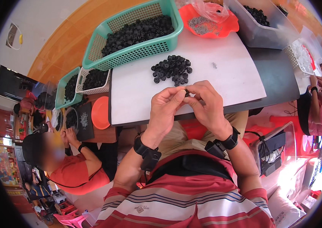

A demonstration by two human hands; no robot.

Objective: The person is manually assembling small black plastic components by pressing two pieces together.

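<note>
Both my hands meet over the near edge of the white work surface (222, 79), fingers pinched together. Between the fingertips of my left hand (166, 108) and my right hand (206, 102) sits a small black plastic part (186, 92), mostly covered by the fingers. Just beyond them lies a loose pile of similar black parts (171, 69). To the right of the pile are a few thin metal pins (214, 65). Dark devices are strapped round both my wrists.
A green basket (134, 51) of black parts stands behind the pile. Beside it are a red dish (227, 30) of metal pins and a grey bin (273, 38). Left are a white basket (92, 91), an orange plate (100, 112) and a co-worker (77, 163). Another person (320, 102) works at right.
</note>
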